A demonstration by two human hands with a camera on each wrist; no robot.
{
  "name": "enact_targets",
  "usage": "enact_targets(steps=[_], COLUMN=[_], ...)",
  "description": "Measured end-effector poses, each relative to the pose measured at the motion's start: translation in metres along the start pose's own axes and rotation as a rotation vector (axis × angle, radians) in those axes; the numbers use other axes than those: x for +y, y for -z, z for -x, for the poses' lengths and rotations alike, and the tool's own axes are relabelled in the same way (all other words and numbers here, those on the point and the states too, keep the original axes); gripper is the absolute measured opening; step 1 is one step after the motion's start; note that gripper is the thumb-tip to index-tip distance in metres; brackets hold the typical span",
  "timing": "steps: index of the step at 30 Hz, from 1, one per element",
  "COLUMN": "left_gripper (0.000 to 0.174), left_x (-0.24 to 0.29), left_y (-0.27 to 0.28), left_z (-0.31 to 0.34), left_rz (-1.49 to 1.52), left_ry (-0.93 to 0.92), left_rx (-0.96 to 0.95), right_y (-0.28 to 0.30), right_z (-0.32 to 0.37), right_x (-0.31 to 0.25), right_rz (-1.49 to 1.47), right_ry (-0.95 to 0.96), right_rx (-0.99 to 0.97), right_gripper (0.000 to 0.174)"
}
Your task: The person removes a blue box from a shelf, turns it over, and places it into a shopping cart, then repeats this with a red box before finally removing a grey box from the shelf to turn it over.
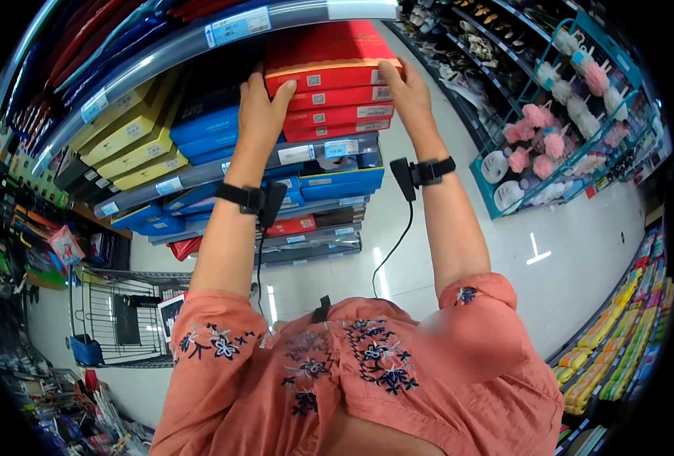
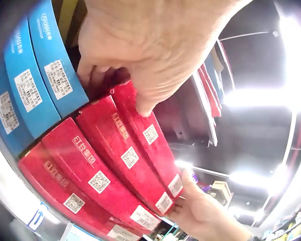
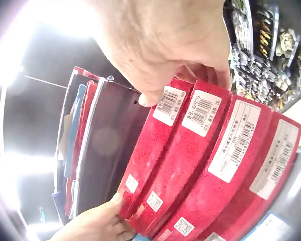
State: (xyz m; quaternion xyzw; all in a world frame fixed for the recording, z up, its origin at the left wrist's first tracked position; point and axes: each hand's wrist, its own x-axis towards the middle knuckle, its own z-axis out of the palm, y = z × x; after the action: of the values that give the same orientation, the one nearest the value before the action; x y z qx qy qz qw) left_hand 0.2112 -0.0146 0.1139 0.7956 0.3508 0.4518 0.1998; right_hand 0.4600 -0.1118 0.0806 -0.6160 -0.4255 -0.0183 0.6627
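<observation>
A stack of flat red boxes with printed codes and white labels sits on a store shelf. At its left end, my left hand grips the top red box, thumb on the front face and fingers around the side. My right hand holds the opposite end of that box, its thumb beside the white label. The fingertips of both hands are partly hidden behind the box ends. Blue boxes stand just left of the stack.
Yellow boxes fill the shelf further left. Above the stack runs an upper shelf edge. A rack with pink and white puffs stands to the right. Behind on the left is a wire shopping cart. Cables hang from both wrist cameras.
</observation>
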Motion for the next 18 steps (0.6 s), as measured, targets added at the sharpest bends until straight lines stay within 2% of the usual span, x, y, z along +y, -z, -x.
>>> enact_targets(steps=[1,3,5,6,8,9,12,14,15,16,18], left_gripper=[0.071,0.066,0.054,0.052,0.047,0.041,0.038,0.038,0.039,0.042,0.044], left_x=[-0.003,-0.009,-0.015,-0.022,-0.045,-0.068,-0.146,-0.199,-0.227,-0.237,-0.253], left_y=[0.001,0.016,0.035,0.044,0.063,0.067,0.094,0.123,0.141,0.161,0.195], left_z=[0.010,0.035,0.069,0.087,0.126,0.148,0.219,0.269,0.297,0.315,0.347], left_rz=[0.020,0.031,0.068,0.105,0.179,0.222,0.262,0.226,0.183,0.169,0.174], left_ry=[-0.047,-0.122,-0.138,-0.072,0.079,0.136,0.471,0.584,0.684,0.783,0.889], left_rx=[0.083,0.155,0.221,0.190,0.124,0.142,0.171,0.162,0.170,0.163,0.290], right_y=[0.004,0.009,0.018,0.016,0.006,0.000,-0.030,-0.048,-0.058,-0.068,-0.095], right_z=[0.005,0.028,0.061,0.076,0.109,0.124,0.166,0.183,0.192,0.201,0.218], right_x=[-0.002,-0.011,-0.050,-0.058,-0.068,-0.074,-0.064,-0.063,-0.061,-0.058,-0.054], right_rz=[0.150,0.098,0.010,-0.072,-0.228,-0.209,-0.251,-0.050,-0.014,-0.020,-0.034], right_ry=[0.063,0.166,0.251,0.213,0.111,0.088,-0.132,-0.196,-0.222,-0.239,-0.259], right_rx=[0.056,0.215,0.207,0.137,-0.013,-0.117,-0.541,-0.885,-1.050,-1.125,-1.270], right_gripper=[0.063,0.053,0.039,0.035,0.027,0.024,0.025,0.029,0.036,0.037,0.039])
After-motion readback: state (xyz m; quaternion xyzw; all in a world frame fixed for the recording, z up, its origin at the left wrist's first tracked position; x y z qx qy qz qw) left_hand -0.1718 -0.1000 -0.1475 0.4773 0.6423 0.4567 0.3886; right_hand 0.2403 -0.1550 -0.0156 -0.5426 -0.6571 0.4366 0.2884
